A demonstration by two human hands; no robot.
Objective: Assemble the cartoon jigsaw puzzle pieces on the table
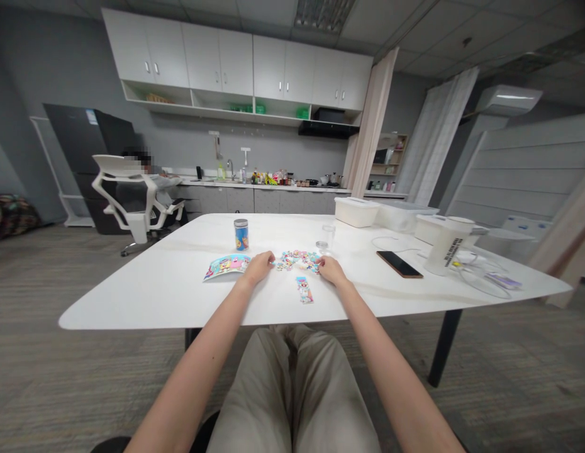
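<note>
A loose heap of small colourful jigsaw puzzle pieces [298, 257] lies on the white table between my hands. My left hand [260, 267] rests at the heap's left side, its fingers curled together; whatever they may hold is too small to make out. At the right edge of the heap, my right hand [331, 269] has its fingertips pinched at the pieces; I cannot tell which piece is between them. Closer to me lies a joined strip of puzzle [304, 290]. A curved picture sheet [225, 267] lies left of my left hand, with a blue printed can [241, 236] behind it.
Behind the heap stands a clear container [327, 235]. To the right are a phone [399, 264], a white cup [443, 246], cables and white storage boxes [356, 212]. Beyond the white table [146, 292], a person [146, 179] sits in a white-framed chair [125, 189].
</note>
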